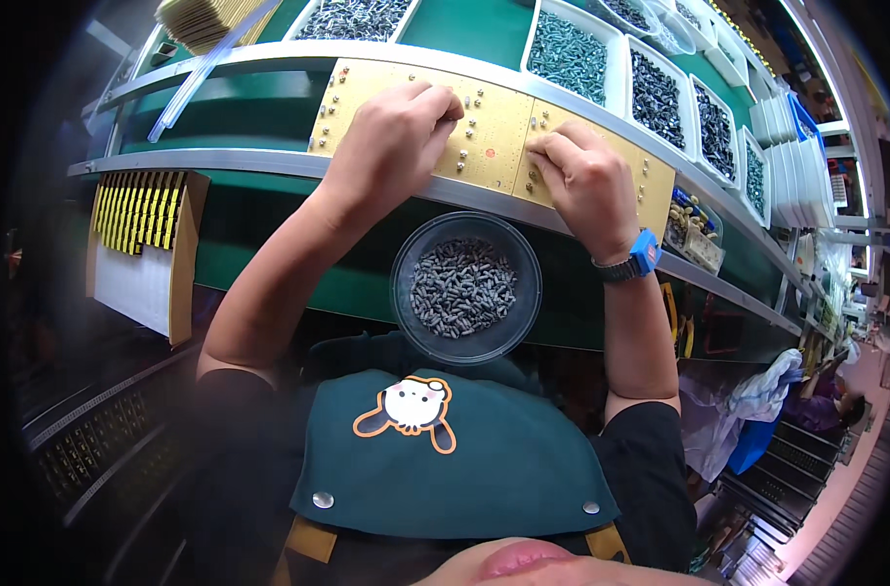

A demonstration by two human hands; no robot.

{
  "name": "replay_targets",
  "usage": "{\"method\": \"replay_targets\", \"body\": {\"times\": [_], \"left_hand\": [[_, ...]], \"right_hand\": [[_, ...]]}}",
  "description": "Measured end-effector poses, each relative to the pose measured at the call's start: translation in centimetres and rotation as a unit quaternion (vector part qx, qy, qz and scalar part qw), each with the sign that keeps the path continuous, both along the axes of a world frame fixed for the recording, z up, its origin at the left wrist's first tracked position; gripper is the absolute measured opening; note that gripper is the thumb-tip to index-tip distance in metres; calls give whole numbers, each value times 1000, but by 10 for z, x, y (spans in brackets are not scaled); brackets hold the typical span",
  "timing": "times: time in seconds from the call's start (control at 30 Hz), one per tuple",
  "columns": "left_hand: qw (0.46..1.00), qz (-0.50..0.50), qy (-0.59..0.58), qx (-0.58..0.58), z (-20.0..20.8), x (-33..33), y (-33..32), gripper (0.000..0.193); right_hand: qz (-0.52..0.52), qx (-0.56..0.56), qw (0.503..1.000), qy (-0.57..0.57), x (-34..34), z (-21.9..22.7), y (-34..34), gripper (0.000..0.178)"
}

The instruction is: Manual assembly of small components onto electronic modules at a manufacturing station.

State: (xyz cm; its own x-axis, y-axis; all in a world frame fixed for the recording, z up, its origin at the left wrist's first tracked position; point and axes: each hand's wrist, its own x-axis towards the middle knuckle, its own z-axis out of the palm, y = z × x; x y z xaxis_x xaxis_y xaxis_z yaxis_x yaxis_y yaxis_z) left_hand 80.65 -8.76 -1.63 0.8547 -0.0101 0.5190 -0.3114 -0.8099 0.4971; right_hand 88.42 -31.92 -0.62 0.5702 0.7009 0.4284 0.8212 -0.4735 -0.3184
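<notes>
Two tan circuit boards lie side by side on metal rails: a left board and a right board, both dotted with small parts. My left hand rests knuckles-up on the left board, fingertips curled down at its middle. My right hand presses on the right board near the seam, fingers bent; a blue wristwatch sits on that wrist. Whether either hand pinches a small part is hidden by the fingers. A round dark bowl of small grey cylindrical parts stands just below the boards, between my forearms.
White bins of dark small parts line the green bench behind the rails. A tray of yellow-and-black strips sits at the left, on a cardboard sheet. Stacked white bins and a cluttered aisle lie to the right.
</notes>
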Motion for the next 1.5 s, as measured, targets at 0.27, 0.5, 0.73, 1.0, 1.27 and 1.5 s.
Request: {"method": "replay_targets", "body": {"times": [0.27,0.5,0.73,1.0,1.27,1.5], "left_hand": [[999,12,32,20,-3,8,-8,6],[999,3,20,44,-1,9,-12,4],[997,-44,63,16,5,12,0,6],[995,-58,83,-9,7,17,4,7],[997,-68,16,32,2,18,1,3],[994,-81,44,59,7,24,2,2]], "right_hand": [[4,34,999,-36,10,-13,-3,5],[2,69,997,-33,5,-11,-6,5],[135,-97,969,186,-78,10,-7,21],[142,-206,958,140,-94,1,-14,16],[115,-106,985,77,-100,-13,-16,8],[119,-173,973,91,-100,-10,-14,10]]}}
